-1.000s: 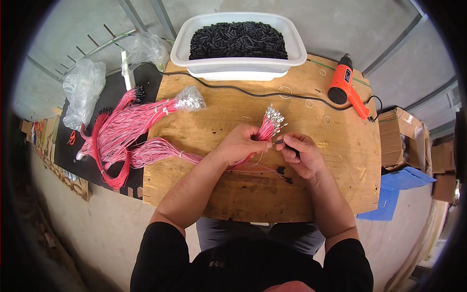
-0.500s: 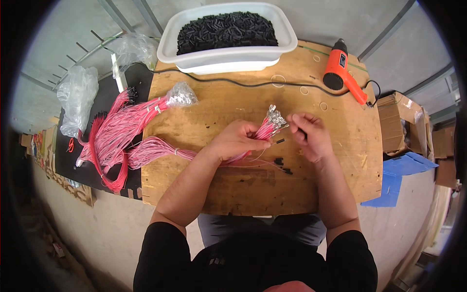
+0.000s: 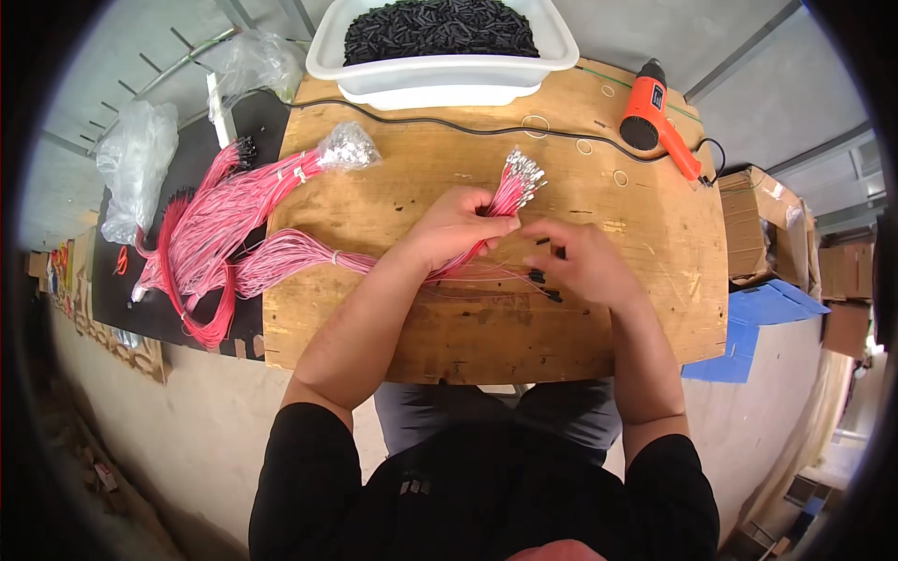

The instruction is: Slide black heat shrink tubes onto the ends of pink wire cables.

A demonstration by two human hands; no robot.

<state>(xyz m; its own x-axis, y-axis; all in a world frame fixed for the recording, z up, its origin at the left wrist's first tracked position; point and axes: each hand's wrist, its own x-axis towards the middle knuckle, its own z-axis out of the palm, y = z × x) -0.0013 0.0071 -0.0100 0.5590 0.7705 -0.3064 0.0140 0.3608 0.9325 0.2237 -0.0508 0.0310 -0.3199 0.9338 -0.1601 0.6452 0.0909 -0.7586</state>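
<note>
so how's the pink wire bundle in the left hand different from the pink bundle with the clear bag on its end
The pink wire bundle gripped in the left hand is lifted, its bare metal terminals fanned out. The pink wire bundle with the clear plastic bag over its tips lies flat and untouched on the wooden board. Both are pink and tied.

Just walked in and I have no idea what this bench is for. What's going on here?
A person sits at a wooden board handling pink wires. The left hand grips a bundle of pink wires whose metal-tipped ends fan upward. The right hand rests beside it, over a few small black sleeves lying on the board. More pink wire bundles trail off to the left. A white tub of black pieces and an orange heat gun sit at the far edge.
</note>
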